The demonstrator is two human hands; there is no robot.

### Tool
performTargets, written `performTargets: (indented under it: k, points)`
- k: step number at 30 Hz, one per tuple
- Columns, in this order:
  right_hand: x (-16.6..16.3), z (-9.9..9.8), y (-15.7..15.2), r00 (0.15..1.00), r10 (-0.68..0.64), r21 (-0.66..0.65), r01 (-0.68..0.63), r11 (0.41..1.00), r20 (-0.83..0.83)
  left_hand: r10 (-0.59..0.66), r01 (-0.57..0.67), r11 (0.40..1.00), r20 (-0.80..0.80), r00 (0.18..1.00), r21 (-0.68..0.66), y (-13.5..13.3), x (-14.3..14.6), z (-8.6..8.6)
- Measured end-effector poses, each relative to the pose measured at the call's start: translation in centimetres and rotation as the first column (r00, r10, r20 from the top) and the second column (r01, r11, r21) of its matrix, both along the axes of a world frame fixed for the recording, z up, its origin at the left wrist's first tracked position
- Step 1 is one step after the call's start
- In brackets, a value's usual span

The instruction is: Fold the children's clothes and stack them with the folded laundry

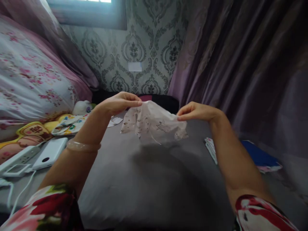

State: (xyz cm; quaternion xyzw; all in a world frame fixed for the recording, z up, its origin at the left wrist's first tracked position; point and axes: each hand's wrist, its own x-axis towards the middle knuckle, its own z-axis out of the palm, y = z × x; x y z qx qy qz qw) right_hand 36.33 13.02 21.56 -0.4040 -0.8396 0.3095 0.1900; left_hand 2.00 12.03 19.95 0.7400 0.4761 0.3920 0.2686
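- A grey bed sheet fills the middle of the scene, running from 6 o'clock up toward the far wall.
- A purple curtain hangs in heavy folds from 12 to 4 o'clock.
- Pink floral bedding is piled high at 9 to 10 o'clock, with a yellow printed cushion below it.
- Damask wallpaper covers the wall at 12 o'clock.
- A small white speckled cloth is at the centre, held in the air above the sheet and stretched between both hands, its lower edge drooping and casting a shadow on the sheet.
- The left hand, just toward 10 o'clock from the centre, pinches the cloth's upper left edge between thumb and fingertips.
- The right hand, toward 3 o'clock, is closed in a pinch on the upper right edge.
- A blue flat item lies on the sheet at 4 o'clock, well apart from the cloth.
- A white power bank rests at 8 o'clock, just beside a white power strip.
- A pale bangle circles the left wrist.
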Motion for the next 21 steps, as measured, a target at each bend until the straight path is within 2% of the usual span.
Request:
performTargets:
  k: [2, 4, 5, 6, 7, 9, 11, 13, 15, 16, 19, 20, 21]
  points:
    - [0.2, 0.1, 0.0, 0.999, 0.021, -0.032, -0.02, 0.999, 0.034, 0.0, -0.009, 0.998, -0.141, 0.99, -0.062, -0.3, 0.1, 0.6]
    - [-0.2, -0.3, 0.5, 0.99, -0.14, 0.089, 0.139, 0.986, 0.015, 0.143, -0.143, 0.99, -0.24, 0.96, 0.015, 0.1, 0.7, 0.7]
    - [-0.4, -0.5, 0.7, 0.975, -0.224, 0.162, 0.221, 0.962, -0.005, 0.212, -0.2, 0.977, -0.252, 0.944, 0.075, 0.4, 1.1, 0.5]
    - [-0.7, -0.8, 0.9, 0.964, -0.266, 0.206, 0.264, 0.942, -0.019, 0.249, -0.225, 0.967, -0.246, 0.937, 0.121, 0.6, 1.5, 0.4]
    - [-0.9, -1.0, 1.0, 0.968, -0.25, 0.207, 0.248, 0.946, -0.014, 0.25, -0.221, 0.964, -0.234, 0.94, 0.145, 0.8, 1.8, 0.2]
    - [-0.8, -1.1, 1.0, 0.997, -0.065, 0.077, 0.063, 0.995, 0.034, 0.121, -0.102, 0.99, -0.219, 0.968, 0.095, 1.0, 1.9, -0.3]
    - [-0.5, -1.1, 0.9, 0.995, 0.097, -0.073, -0.095, 0.993, 0.029, -0.049, 0.046, 0.999, -0.203, 0.978, -0.018, 1.1, 1.5, -0.8]
    - [-0.1, -1.2, 1.0, 0.999, 0.027, -0.054, -0.028, 0.998, -0.021, -0.062, 0.052, 0.997, -0.189, 0.98, -0.059, 1.5, 1.1, -1.4]
    - [0.0, -1.2, 1.2, 0.99, -0.115, 0.034, 0.118, 0.992, -0.08, 0.036, -0.041, 0.999, -0.166, 0.985, -0.026, 1.9, 1.1, -1.8]
    - [0.0, -1.3, 1.3, 0.987, -0.134, 0.048, 0.138, 0.989, -0.088, 0.052, -0.055, 0.998, -0.143, 0.988, -0.017, 2.0, 1.3, -1.9]
    - [-0.3, -1.5, 1.5, 0.997, -0.001, -0.053, -0.003, 0.999, -0.076, -0.094, 0.091, 0.993, -0.034, 0.995, -0.073, 2.2, 2.2, -1.6]
    - [-0.4, -1.5, 1.5, 0.996, 0.023, -0.083, -0.03, 0.996, -0.084, -0.121, 0.119, 0.989, -0.017, 0.993, -0.092, 2.1, 2.5, -1.5]
    - [-0.4, -1.6, 1.6, 0.995, 0.008, -0.086, -0.016, 0.996, -0.097, -0.098, 0.095, 0.991, -0.024, 0.995, -0.09, 2.1, 2.7, -1.4]
